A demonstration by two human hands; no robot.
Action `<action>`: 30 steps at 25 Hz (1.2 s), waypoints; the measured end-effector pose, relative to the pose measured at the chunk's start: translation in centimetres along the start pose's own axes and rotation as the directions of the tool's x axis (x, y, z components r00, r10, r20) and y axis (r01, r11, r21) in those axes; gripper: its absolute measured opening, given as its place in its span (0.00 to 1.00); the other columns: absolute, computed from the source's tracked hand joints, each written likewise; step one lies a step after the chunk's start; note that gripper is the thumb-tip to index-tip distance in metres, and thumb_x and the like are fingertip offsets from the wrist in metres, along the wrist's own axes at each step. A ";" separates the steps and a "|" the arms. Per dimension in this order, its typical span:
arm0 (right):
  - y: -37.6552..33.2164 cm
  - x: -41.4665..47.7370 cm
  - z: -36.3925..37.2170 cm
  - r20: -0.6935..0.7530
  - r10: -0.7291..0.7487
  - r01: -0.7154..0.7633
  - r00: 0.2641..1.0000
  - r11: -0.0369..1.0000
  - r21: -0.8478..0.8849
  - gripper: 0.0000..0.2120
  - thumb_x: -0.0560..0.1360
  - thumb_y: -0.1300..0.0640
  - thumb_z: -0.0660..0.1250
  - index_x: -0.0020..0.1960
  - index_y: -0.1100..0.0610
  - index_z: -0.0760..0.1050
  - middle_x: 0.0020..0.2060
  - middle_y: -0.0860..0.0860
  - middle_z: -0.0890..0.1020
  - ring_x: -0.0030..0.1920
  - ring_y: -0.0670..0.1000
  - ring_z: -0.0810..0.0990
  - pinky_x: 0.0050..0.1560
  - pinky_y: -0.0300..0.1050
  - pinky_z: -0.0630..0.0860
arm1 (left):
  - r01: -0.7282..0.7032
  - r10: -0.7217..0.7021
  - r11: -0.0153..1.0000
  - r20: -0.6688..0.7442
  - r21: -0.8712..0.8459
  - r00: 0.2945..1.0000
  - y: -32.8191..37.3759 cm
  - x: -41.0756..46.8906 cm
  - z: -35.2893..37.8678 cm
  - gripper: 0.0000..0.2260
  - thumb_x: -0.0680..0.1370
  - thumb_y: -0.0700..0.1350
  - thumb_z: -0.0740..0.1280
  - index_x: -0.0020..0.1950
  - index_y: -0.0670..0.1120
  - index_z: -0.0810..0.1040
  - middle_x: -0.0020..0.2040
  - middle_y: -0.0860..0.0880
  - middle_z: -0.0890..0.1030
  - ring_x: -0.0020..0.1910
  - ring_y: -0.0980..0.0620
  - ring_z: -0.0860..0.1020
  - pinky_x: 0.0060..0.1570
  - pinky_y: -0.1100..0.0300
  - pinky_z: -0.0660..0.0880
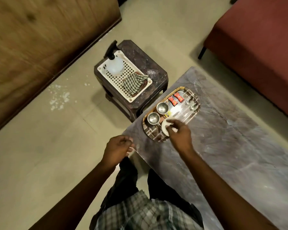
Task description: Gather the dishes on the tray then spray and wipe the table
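Presently right grip (pixel 179 136) pinches the white saucer (pixel 164 128) by its rim, fingers curled, over the 7 o'clock end of the tray (pixel 180 88) on the bench (pixel 223 143); left grip (pixel 119 146), loosely curled, contents unclear, is nearer the spray bottle (pixel 115 65) at 12 o'clock.

Beige tile floor (pixel 40 155) with white specks (pixel 59 97), wood panel (pixel 40 39) top left, red sofa (pixel 256 55) top right, dark stool (pixel 156 75) between.
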State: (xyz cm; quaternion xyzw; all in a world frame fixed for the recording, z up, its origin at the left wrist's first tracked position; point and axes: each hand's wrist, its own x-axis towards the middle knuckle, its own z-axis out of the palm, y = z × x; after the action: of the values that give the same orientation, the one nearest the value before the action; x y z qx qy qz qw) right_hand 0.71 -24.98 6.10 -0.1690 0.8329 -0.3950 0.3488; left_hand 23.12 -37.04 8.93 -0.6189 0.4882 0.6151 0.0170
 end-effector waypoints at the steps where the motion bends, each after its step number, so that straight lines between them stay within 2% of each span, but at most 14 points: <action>1: -0.9 -2.2 0.8 0.035 0.004 -0.005 0.999 1.000 0.023 0.11 0.79 0.61 0.73 0.59 0.53 0.85 0.55 0.50 0.86 0.55 0.48 0.85 0.61 0.50 0.82 | -0.040 0.040 0.999 0.018 0.024 0.999 0.3 -0.8 -1.5 0.05 0.82 0.42 0.71 0.50 0.46 0.86 0.44 0.46 0.90 0.41 0.48 0.86 0.45 0.54 0.80; 3: -2.3 -5.7 2.3 0.080 -0.022 0.022 0.997 1.000 0.010 0.12 0.78 0.63 0.73 0.57 0.48 0.83 0.55 0.48 0.86 0.54 0.45 0.84 0.62 0.50 0.82 | -0.112 0.111 0.991 0.025 0.070 0.994 0.7 -1.7 -4.4 0.04 0.82 0.43 0.72 0.50 0.47 0.87 0.47 0.46 0.90 0.45 0.46 0.86 0.47 0.53 0.80; 5: -4.6 -7.6 4.3 0.084 -0.061 0.066 0.995 0.996 -0.054 0.14 0.77 0.63 0.73 0.57 0.45 0.83 0.57 0.47 0.86 0.56 0.47 0.83 0.63 0.50 0.81 | -0.141 0.141 0.989 -0.003 0.054 0.990 1.1 -1.8 -8.6 0.04 0.82 0.41 0.72 0.52 0.45 0.87 0.48 0.45 0.89 0.48 0.44 0.86 0.47 0.52 0.79; 7: -7.2 -8.2 6.5 0.079 -0.055 0.062 0.995 0.993 -0.095 0.14 0.77 0.61 0.73 0.60 0.48 0.84 0.58 0.47 0.86 0.59 0.47 0.83 0.65 0.50 0.80 | -0.169 0.169 0.985 -0.009 0.021 0.986 1.9 -1.7 -13.0 0.04 0.82 0.41 0.72 0.54 0.44 0.86 0.48 0.45 0.87 0.49 0.45 0.84 0.49 0.51 0.79; 9: -9.7 -8.1 8.7 0.049 -0.064 0.071 0.997 0.985 -0.158 0.15 0.78 0.61 0.73 0.64 0.52 0.83 0.59 0.49 0.86 0.60 0.49 0.84 0.65 0.49 0.80 | -0.220 0.221 0.973 -0.002 0.067 0.975 2.5 -1.1 -17.6 0.03 0.81 0.44 0.73 0.54 0.48 0.86 0.49 0.48 0.87 0.52 0.46 0.85 0.55 0.48 0.81; 11: -11.8 -7.5 10.4 0.015 -0.083 0.084 0.996 0.973 -0.213 0.16 0.78 0.61 0.72 0.65 0.53 0.83 0.59 0.51 0.86 0.58 0.51 0.84 0.60 0.47 0.80 | -0.263 0.268 0.951 -0.012 0.164 0.963 3.1 -0.3 -21.2 0.08 0.78 0.50 0.74 0.56 0.51 0.86 0.53 0.51 0.87 0.57 0.48 0.85 0.62 0.44 0.82; 13: -13.6 -7.1 12.3 -0.007 -0.090 0.085 0.996 0.963 -0.257 0.16 0.79 0.61 0.72 0.66 0.53 0.83 0.56 0.49 0.84 0.55 0.49 0.83 0.54 0.43 0.76 | -0.307 0.316 0.924 0.000 0.229 0.949 4.4 1.1 -24.3 0.17 0.73 0.56 0.73 0.60 0.51 0.85 0.57 0.52 0.87 0.59 0.49 0.84 0.63 0.41 0.82; 15: -15.0 -6.4 13.9 0.009 -0.083 0.081 0.997 0.951 -0.297 0.16 0.79 0.62 0.71 0.66 0.54 0.83 0.55 0.47 0.82 0.53 0.47 0.79 0.52 0.41 0.72 | -0.345 0.356 0.902 0.006 0.258 0.935 6.6 3.1 -26.0 0.21 0.73 0.56 0.73 0.63 0.51 0.83 0.59 0.50 0.86 0.60 0.49 0.84 0.64 0.42 0.81; 19: -16.0 -3.5 15.9 0.032 -0.084 0.090 0.996 0.933 -0.348 0.17 0.80 0.60 0.71 0.68 0.55 0.81 0.63 0.51 0.82 0.55 0.48 0.79 0.52 0.41 0.73 | -0.429 0.435 0.856 0.046 0.287 0.899 11.5 7.1 -26.2 0.17 0.80 0.46 0.75 0.68 0.46 0.80 0.62 0.50 0.84 0.58 0.50 0.83 0.58 0.58 0.75; 21: -16.0 -1.1 16.5 0.036 -0.062 0.071 0.997 0.931 -0.359 0.20 0.79 0.60 0.70 0.70 0.55 0.80 0.66 0.52 0.81 0.57 0.50 0.82 0.52 0.42 0.79 | -0.468 0.463 0.822 0.097 0.325 0.881 13.8 9.4 -25.2 0.18 0.80 0.46 0.75 0.70 0.46 0.79 0.63 0.51 0.82 0.58 0.50 0.82 0.58 0.58 0.74; 23: -16.3 1.5 16.6 0.005 -0.032 0.032 0.999 0.948 -0.317 0.23 0.77 0.61 0.70 0.72 0.54 0.78 0.67 0.54 0.82 0.58 0.53 0.84 0.55 0.50 0.84 | -0.504 0.481 0.790 0.157 0.348 0.863 16.2 11.5 -23.9 0.21 0.80 0.47 0.75 0.72 0.46 0.77 0.66 0.52 0.80 0.59 0.51 0.82 0.61 0.56 0.76; 25: -16.2 4.4 16.4 -0.016 0.019 -0.023 1.000 0.952 -0.306 0.26 0.77 0.60 0.70 0.75 0.52 0.75 0.63 0.55 0.84 0.52 0.54 0.86 0.48 0.47 0.82 | -0.535 0.486 0.762 0.222 0.365 0.845 18.6 13.5 -22.4 0.26 0.80 0.46 0.76 0.76 0.46 0.73 0.68 0.52 0.78 0.60 0.53 0.79 0.62 0.58 0.75; 27: -16.2 7.3 16.3 -0.001 0.091 -0.087 0.996 0.944 -0.319 0.30 0.78 0.58 0.71 0.79 0.51 0.70 0.63 0.57 0.84 0.48 0.53 0.84 0.41 0.42 0.75 | -0.545 0.488 0.749 0.242 0.378 0.839 20.9 15.6 -21.1 0.29 0.80 0.46 0.76 0.79 0.46 0.70 0.69 0.53 0.77 0.62 0.55 0.77 0.61 0.61 0.73; 30: -15.6 10.4 16.8 0.052 0.174 -0.153 0.983 0.947 -0.282 0.33 0.79 0.57 0.72 0.82 0.52 0.67 0.72 0.58 0.79 0.59 0.58 0.84 0.53 0.44 0.78 | -0.596 0.512 0.693 0.305 0.405 0.803 23.3 18.4 -19.7 0.33 0.79 0.45 0.77 0.82 0.47 0.67 0.66 0.57 0.75 0.63 0.57 0.76 0.60 0.66 0.71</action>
State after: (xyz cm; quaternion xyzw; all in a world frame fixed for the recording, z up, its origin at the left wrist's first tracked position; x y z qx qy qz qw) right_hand 5.57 -49.67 6.07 -0.1614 0.8772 -0.2380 0.3846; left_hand 18.92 -72.24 12.91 -0.3633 0.7863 0.4992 0.0246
